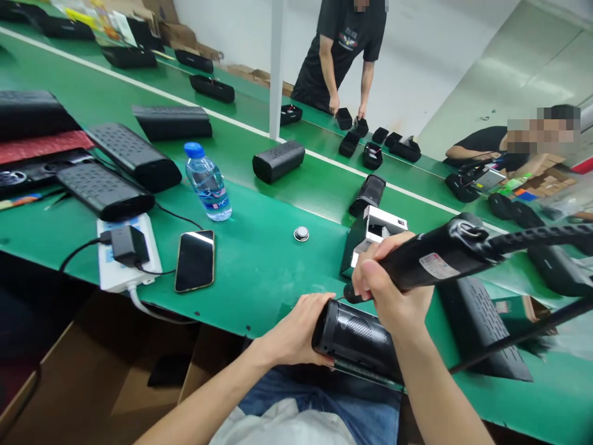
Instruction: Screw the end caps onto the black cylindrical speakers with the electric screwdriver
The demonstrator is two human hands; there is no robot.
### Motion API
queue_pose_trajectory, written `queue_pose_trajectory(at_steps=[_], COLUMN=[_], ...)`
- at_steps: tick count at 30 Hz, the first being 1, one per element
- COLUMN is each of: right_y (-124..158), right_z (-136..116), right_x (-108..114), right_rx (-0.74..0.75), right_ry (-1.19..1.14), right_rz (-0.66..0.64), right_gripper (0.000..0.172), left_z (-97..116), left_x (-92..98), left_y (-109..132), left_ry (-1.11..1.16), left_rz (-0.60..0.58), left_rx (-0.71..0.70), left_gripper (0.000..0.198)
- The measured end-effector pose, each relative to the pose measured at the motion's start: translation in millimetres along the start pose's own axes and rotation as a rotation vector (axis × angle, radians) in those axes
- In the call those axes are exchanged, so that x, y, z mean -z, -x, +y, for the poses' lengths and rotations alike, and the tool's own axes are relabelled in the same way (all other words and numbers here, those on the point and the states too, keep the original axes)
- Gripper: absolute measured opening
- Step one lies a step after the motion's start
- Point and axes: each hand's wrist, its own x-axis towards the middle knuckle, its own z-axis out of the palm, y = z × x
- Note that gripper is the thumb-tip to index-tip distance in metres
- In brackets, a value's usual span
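Note:
My left hand (299, 330) wraps around the end of a black speaker housing (359, 340) that lies across my lap at the bench's front edge. My right hand (386, 281) is closed around a black powered screwdriver (440, 256), whose tip points down at the top of the housing. A cable runs off to the right from the tool's rear end. A small silver round part (301, 233) lies on the green bench (259, 266) just beyond my hands.
A phone (195, 260), white power strip (125, 253) and water bottle (209, 182) lie to the left. Several black speaker housings (278, 161) are scattered over the bench. A black-and-white box (370, 238) stands behind my right hand. Two other people (345, 55) work at the far side.

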Motion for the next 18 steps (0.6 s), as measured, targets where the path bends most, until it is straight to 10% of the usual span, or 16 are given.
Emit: queue_pose_trajectory(at_steps=[18], right_y=[-13.4], right_z=[-6.8], right_x=[2.8], right_rx=[-0.151], right_ry=[-0.071], right_rz=[-0.05], right_gripper=[0.036], left_z=[-4.9], left_x=[1.7], left_y=[4.8], left_ry=[-0.11], left_rz=[0.015], left_rx=[0.071], left_gripper=[0.118])
